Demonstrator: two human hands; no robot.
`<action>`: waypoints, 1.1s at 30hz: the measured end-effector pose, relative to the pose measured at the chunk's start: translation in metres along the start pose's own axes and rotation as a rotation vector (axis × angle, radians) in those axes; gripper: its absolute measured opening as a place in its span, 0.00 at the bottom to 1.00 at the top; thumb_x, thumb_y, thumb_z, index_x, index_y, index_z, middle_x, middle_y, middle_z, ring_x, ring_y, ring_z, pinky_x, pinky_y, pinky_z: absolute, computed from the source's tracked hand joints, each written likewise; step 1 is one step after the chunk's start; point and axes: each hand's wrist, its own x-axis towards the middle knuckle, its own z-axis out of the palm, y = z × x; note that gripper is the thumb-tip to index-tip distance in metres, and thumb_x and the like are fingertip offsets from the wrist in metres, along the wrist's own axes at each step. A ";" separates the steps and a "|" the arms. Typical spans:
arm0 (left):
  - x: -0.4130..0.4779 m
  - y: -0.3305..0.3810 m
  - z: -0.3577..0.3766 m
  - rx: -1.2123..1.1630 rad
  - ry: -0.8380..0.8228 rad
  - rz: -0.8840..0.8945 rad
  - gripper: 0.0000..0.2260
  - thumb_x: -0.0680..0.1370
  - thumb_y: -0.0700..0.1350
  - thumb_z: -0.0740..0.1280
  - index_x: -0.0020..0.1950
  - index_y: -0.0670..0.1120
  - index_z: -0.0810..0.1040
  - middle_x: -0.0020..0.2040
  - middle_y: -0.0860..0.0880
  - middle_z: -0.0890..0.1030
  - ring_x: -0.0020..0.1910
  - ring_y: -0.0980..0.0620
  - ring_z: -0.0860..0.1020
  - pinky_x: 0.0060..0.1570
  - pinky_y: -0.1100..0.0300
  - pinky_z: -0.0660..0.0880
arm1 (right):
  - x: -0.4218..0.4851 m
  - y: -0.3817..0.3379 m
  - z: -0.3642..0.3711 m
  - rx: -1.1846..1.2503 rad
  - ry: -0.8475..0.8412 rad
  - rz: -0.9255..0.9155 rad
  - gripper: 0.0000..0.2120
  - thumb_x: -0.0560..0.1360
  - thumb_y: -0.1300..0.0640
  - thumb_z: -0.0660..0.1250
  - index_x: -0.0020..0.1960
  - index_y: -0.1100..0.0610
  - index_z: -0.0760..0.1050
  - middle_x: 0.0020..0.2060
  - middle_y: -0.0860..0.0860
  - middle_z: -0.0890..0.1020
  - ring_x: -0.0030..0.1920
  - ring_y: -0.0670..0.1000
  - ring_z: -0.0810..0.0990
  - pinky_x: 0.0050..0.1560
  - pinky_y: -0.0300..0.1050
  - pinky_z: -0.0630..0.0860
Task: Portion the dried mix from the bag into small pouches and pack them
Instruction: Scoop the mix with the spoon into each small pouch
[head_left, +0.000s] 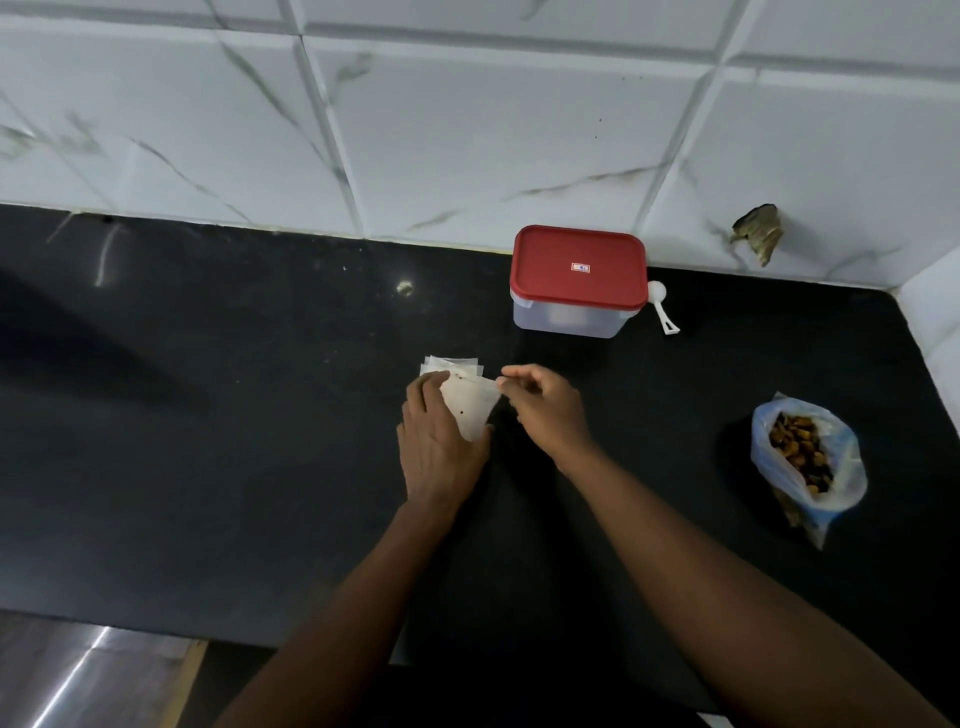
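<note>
The left hand is holding a small white pouch above the counter, fingers curled round it, while the right hand is pinching its top corner. Spare pouches are lying just behind (fanned out), and the bag of dried mix is sitting open well to the right.

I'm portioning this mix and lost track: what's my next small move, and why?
Probably pull the top pouch free and open its mouth: your right hand pinches its corner, your left hand holds the stack, and the bag of mix sits apart.
</note>
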 end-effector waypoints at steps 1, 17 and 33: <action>-0.001 0.004 0.000 -0.045 0.003 0.035 0.38 0.69 0.50 0.80 0.74 0.47 0.65 0.72 0.48 0.67 0.68 0.46 0.72 0.63 0.48 0.75 | 0.001 -0.003 -0.005 0.033 -0.012 0.026 0.10 0.78 0.50 0.70 0.58 0.47 0.81 0.50 0.41 0.82 0.51 0.43 0.81 0.53 0.41 0.80; -0.011 0.063 0.039 -0.233 -0.277 0.288 0.41 0.71 0.48 0.80 0.79 0.48 0.64 0.74 0.50 0.70 0.73 0.52 0.68 0.74 0.45 0.68 | -0.033 0.007 -0.107 0.434 -0.104 0.220 0.10 0.76 0.62 0.73 0.57 0.59 0.83 0.49 0.56 0.87 0.48 0.53 0.86 0.49 0.48 0.85; -0.034 0.142 0.073 -0.477 -0.446 0.182 0.27 0.72 0.49 0.77 0.69 0.52 0.73 0.65 0.54 0.75 0.62 0.58 0.75 0.59 0.64 0.74 | -0.060 0.038 -0.194 0.534 0.075 0.220 0.14 0.73 0.66 0.75 0.57 0.58 0.82 0.48 0.57 0.87 0.47 0.51 0.86 0.48 0.47 0.85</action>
